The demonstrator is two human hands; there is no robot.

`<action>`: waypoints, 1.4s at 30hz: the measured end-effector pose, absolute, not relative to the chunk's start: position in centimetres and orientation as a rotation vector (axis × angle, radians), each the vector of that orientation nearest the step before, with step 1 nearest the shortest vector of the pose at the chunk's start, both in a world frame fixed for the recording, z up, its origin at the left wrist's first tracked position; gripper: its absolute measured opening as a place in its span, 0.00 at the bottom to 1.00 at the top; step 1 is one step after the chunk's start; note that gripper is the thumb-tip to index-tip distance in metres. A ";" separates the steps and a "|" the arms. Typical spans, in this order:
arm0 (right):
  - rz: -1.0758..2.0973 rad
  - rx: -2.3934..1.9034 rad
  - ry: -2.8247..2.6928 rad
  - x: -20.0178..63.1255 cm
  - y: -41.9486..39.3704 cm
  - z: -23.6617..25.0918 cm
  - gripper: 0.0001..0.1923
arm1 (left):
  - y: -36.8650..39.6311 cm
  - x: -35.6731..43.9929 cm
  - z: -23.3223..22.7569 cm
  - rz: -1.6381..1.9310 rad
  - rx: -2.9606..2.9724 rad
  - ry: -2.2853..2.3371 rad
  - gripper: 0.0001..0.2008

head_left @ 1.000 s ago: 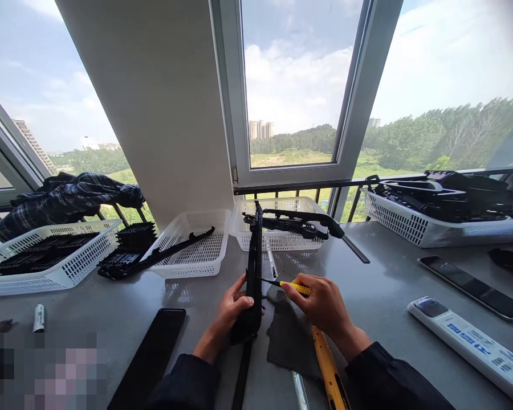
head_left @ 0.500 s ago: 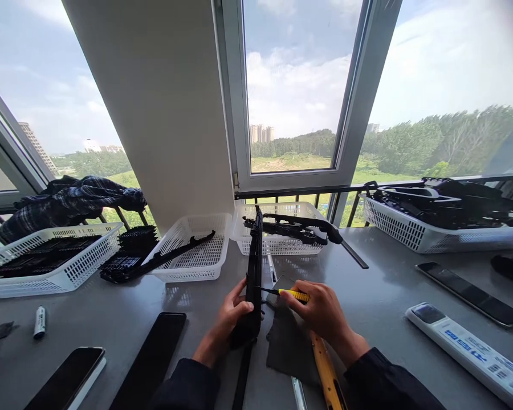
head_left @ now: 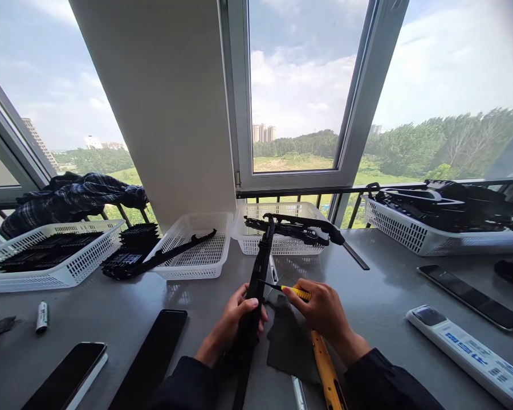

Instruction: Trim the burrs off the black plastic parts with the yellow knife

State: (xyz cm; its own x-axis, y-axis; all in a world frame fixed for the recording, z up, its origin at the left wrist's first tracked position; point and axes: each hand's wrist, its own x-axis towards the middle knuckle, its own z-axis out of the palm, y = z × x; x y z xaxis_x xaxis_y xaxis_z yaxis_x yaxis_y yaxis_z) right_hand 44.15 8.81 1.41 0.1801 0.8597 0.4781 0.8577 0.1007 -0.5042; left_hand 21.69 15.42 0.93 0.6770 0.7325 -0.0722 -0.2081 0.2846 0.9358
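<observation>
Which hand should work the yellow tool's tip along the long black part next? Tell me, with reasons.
Probably the right hand: it already pinches the yellow tool, tip against the long black part. The left hand is wrapped around that part, steadying it.

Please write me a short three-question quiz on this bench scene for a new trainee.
1. True or false: the left hand grips the long black plastic part.
2. What does the right hand hold? A) a marker B) a yellow-handled tool C) a phone
3. Which item lies on the table at the far right, nearest the camera?

Key
1. True: the fingers wrap round its lower end.
2. B: its thin tip points at the black part.
3. The white remote control, in front of a dark flat strip.
</observation>
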 end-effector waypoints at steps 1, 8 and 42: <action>0.016 -1.711 -1.663 44.0 8.8 1.4 0.33 | 15.2 21.7 1.2 0.682 1.129 0.601 0.27; -0.008 -1.742 -1.599 44.4 8.6 1.7 0.34 | 14.6 21.7 2.0 0.694 1.185 0.757 0.30; -0.052 -1.732 -1.621 44.3 8.4 1.7 0.37 | 14.2 22.3 2.4 0.702 1.249 0.823 0.20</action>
